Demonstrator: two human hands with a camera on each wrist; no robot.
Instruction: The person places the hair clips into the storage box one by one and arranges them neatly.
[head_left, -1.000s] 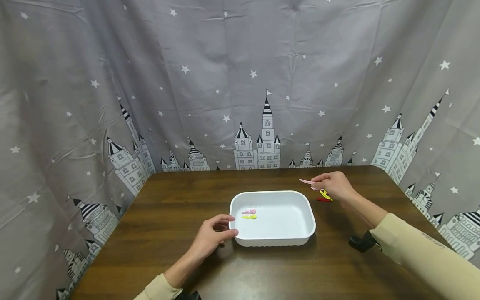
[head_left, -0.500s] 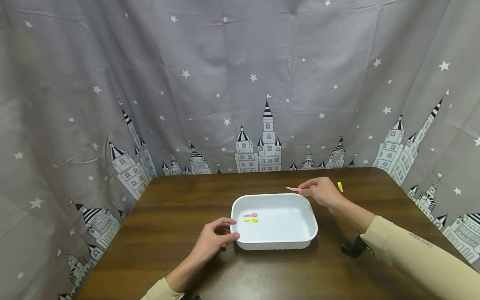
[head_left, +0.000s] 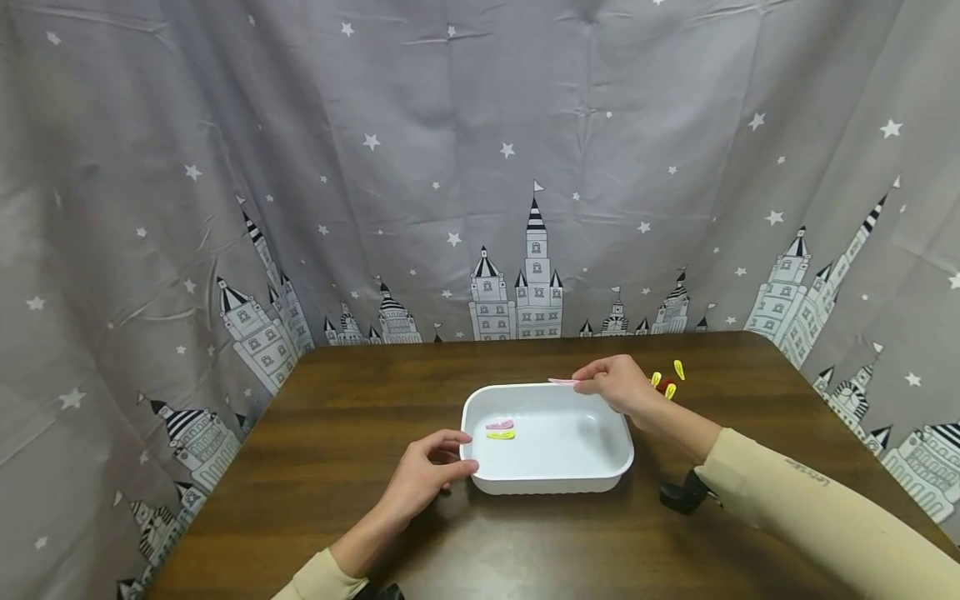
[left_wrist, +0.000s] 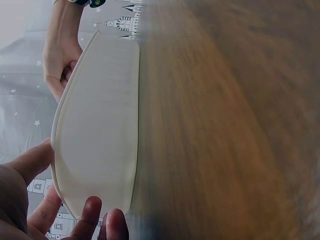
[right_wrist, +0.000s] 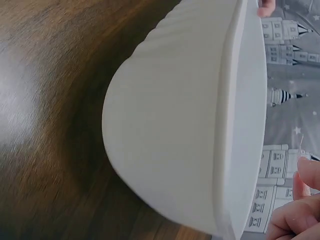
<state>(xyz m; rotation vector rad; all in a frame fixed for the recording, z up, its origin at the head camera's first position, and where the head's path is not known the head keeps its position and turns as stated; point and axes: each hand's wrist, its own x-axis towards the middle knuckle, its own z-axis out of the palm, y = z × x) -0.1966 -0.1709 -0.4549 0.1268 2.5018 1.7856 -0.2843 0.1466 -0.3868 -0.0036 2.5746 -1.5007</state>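
A white plastic tray (head_left: 547,485) stands on the table with a pink hair clip (head_left: 499,425) and a yellow hair clip (head_left: 500,435) lying inside, near its left end. My left hand (head_left: 429,468) holds the tray's left end, thumb and index fingertips at the rim; in the left wrist view other fingers (left_wrist: 89,215) lie against the outer wall. Above the tray's back rim, my right hand (head_left: 617,383) pinches another pink hair clip (head_left: 562,382) between thumb and fingertips. The right wrist view shows only a thin sliver of that clip beyond the tray.
Right of the tray, beyond my right wrist, lie several yellow hair clips (head_left: 678,369) and something red (head_left: 663,385), partly hidden. The brown wooden table (head_left: 360,392) ends at a grey curtain (head_left: 420,208) printed with castles and stars.
My right hand has carried the pink clip leftward from the pile to the tray's back rim, uncovering clips behind it. My left hand has stayed at the tray.
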